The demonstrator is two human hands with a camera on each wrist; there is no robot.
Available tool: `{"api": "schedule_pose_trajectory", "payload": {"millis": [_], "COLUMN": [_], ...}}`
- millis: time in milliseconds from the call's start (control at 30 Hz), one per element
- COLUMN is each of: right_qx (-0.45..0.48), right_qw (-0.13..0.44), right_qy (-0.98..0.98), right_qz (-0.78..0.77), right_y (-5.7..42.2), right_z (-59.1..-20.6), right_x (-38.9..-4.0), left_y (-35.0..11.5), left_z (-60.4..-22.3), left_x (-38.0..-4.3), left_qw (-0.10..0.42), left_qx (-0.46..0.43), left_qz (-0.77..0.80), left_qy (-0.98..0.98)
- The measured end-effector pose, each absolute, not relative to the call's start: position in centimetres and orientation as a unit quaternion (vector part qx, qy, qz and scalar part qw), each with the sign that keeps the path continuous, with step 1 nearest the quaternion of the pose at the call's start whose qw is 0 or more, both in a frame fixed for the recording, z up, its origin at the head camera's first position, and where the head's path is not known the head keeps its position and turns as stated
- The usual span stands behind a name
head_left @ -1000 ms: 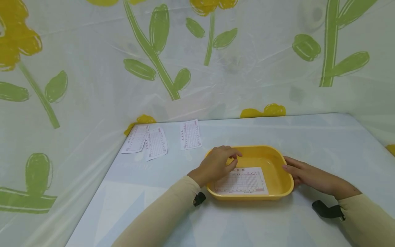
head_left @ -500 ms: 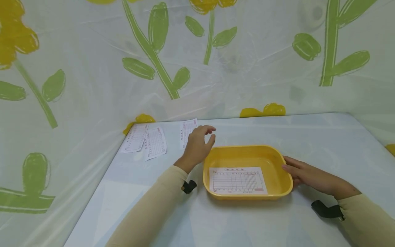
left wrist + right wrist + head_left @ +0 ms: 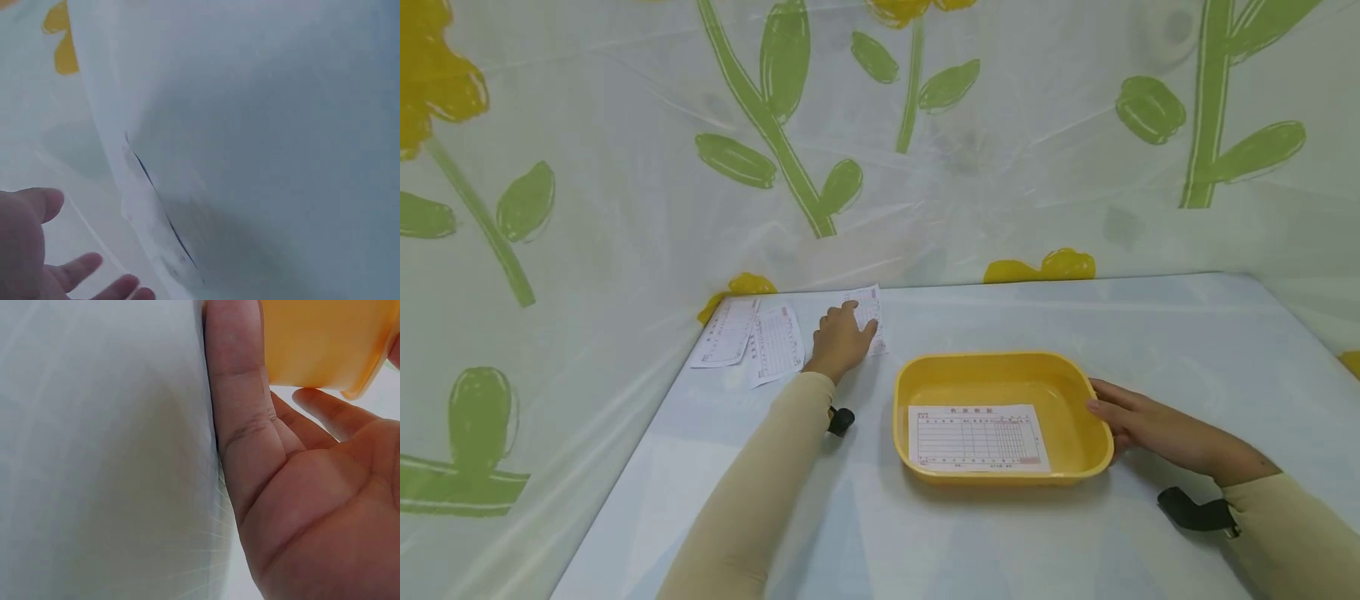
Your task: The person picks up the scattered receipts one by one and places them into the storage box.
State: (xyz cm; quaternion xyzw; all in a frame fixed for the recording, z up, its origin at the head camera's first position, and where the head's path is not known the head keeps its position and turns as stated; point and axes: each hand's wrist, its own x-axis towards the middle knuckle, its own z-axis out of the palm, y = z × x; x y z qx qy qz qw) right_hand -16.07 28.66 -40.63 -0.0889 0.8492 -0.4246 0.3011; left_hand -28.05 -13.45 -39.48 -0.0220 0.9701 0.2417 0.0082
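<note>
My left hand [image 3: 841, 337] reaches over a printed paper slip [image 3: 872, 310] near the table's back edge, its fingers spread and covering part of it. In the left wrist view, the fingers [image 3: 81, 270] are apart beside the slip [image 3: 153, 219], whose long edge lifts slightly. With my right hand [image 3: 1157, 429] I hold the right end of a yellow plastic tray [image 3: 1000, 479], thumb at the rim and fingers along the outer wall [image 3: 325, 344]. A printed receipt form [image 3: 977, 439] lies flat inside the tray, toward its left side.
Two more printed slips, a left one [image 3: 727, 332] and a right one [image 3: 777, 343], lie overlapping at the table's back left corner. A white curtain [image 3: 1000, 192] with green and yellow plants hangs behind the pale blue table [image 3: 970, 542].
My left hand has left the tray and moved back and left to the single slip, uncovering the whole form in the tray. The right hand and tray have stayed put.
</note>
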Motion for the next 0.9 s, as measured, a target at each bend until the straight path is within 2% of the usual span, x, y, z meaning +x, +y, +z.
{"api": "schedule_pose_trajectory", "payload": {"millis": [267, 900], "right_qx": [-0.085, -0.091], "right_qw": [0.296, 0.3], "right_qy": [0.852, 0.848], "right_qz": [-0.423, -0.428], "right_y": [28.6, 28.8], "right_z": [-40.7, -40.8], "right_x": [-16.0, -16.2], "left_y": [-14.8, -15.1], "left_z": [-40.1, -40.1], "left_x": [-28.3, -27.9], "left_qw": [0.081, 0.118], "left_qx": [-0.069, -0.072], "left_qz": [0.192, 0.153], "left_qy": [0.976, 0.978]}}
